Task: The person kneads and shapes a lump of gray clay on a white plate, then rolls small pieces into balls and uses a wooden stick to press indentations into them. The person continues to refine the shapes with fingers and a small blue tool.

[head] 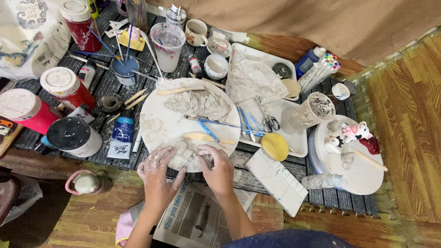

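Well out to the left of both sets of fingers stand red paint jars [69, 86] with white lids and a dark-lidded tub [73, 136], and nearer in lies a blue paint tube [122, 134]. The left hand [158, 172] rests at the near edge of the round white board [161, 124], its clay-smeared fingers [172, 154] spread and only lightly curled, tips touching a small lump of grey clay [186, 154] without closing round it. Just beyond the fingertips lies a flat wooden modelling stick [202, 137], and farther up the board a larger torn mass of clay [200, 104]. The right hand [218, 172] meets the same lump from the other side, fingers [206, 156] bent over it and pinching, so the piece sits between the two hands. The clay looks soft, damp and light, likely to smear, dent or tear rather than slip; it seems best taken gently from both flanks with the fingertips. The lump's shape is largely hidden under the right fingers, so what is being formed cannot be made out. Well right of the hands, a yellow disc [274, 146], a white tray [294, 138] of tools and a turntable [358, 170] with small painted figures [356, 132].
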